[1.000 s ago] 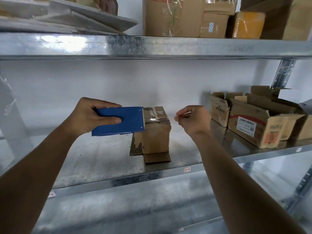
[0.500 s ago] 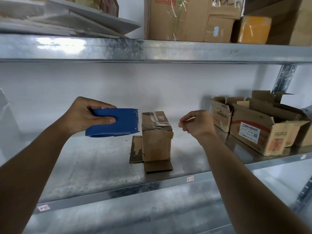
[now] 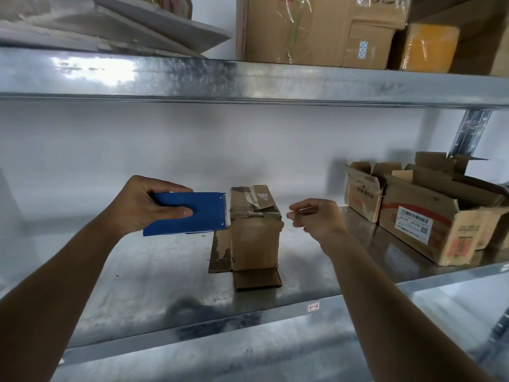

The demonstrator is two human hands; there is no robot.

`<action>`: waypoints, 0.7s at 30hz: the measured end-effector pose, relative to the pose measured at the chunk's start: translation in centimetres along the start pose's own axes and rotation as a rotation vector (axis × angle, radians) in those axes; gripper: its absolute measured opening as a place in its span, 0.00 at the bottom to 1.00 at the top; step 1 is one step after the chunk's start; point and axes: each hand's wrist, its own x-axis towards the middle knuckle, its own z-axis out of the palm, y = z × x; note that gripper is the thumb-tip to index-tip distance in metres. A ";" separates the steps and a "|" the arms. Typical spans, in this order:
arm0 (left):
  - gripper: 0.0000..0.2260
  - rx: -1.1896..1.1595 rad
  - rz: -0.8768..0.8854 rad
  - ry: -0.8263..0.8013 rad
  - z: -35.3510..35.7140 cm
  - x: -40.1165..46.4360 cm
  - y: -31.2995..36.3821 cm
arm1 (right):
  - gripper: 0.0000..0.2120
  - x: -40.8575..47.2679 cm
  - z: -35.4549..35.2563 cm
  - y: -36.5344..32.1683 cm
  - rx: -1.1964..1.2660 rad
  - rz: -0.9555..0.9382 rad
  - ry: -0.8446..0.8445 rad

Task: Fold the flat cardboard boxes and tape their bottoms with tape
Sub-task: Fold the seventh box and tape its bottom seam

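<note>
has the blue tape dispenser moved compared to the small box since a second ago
Yes. The blue tape dispenser, held in the left hand, has pulled leftward off the small cardboard box: earlier it overlapped the taped top, now only its toothed edge reaches the box's left edge.

1 head-worn view faces forward, close to a metal shelf at arm's reach.
</note>
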 end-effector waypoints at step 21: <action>0.19 -0.081 0.010 -0.003 0.0 0.3 1.0 | 0.15 0.3 -1.3 -0.5 0.335 -0.141 -0.225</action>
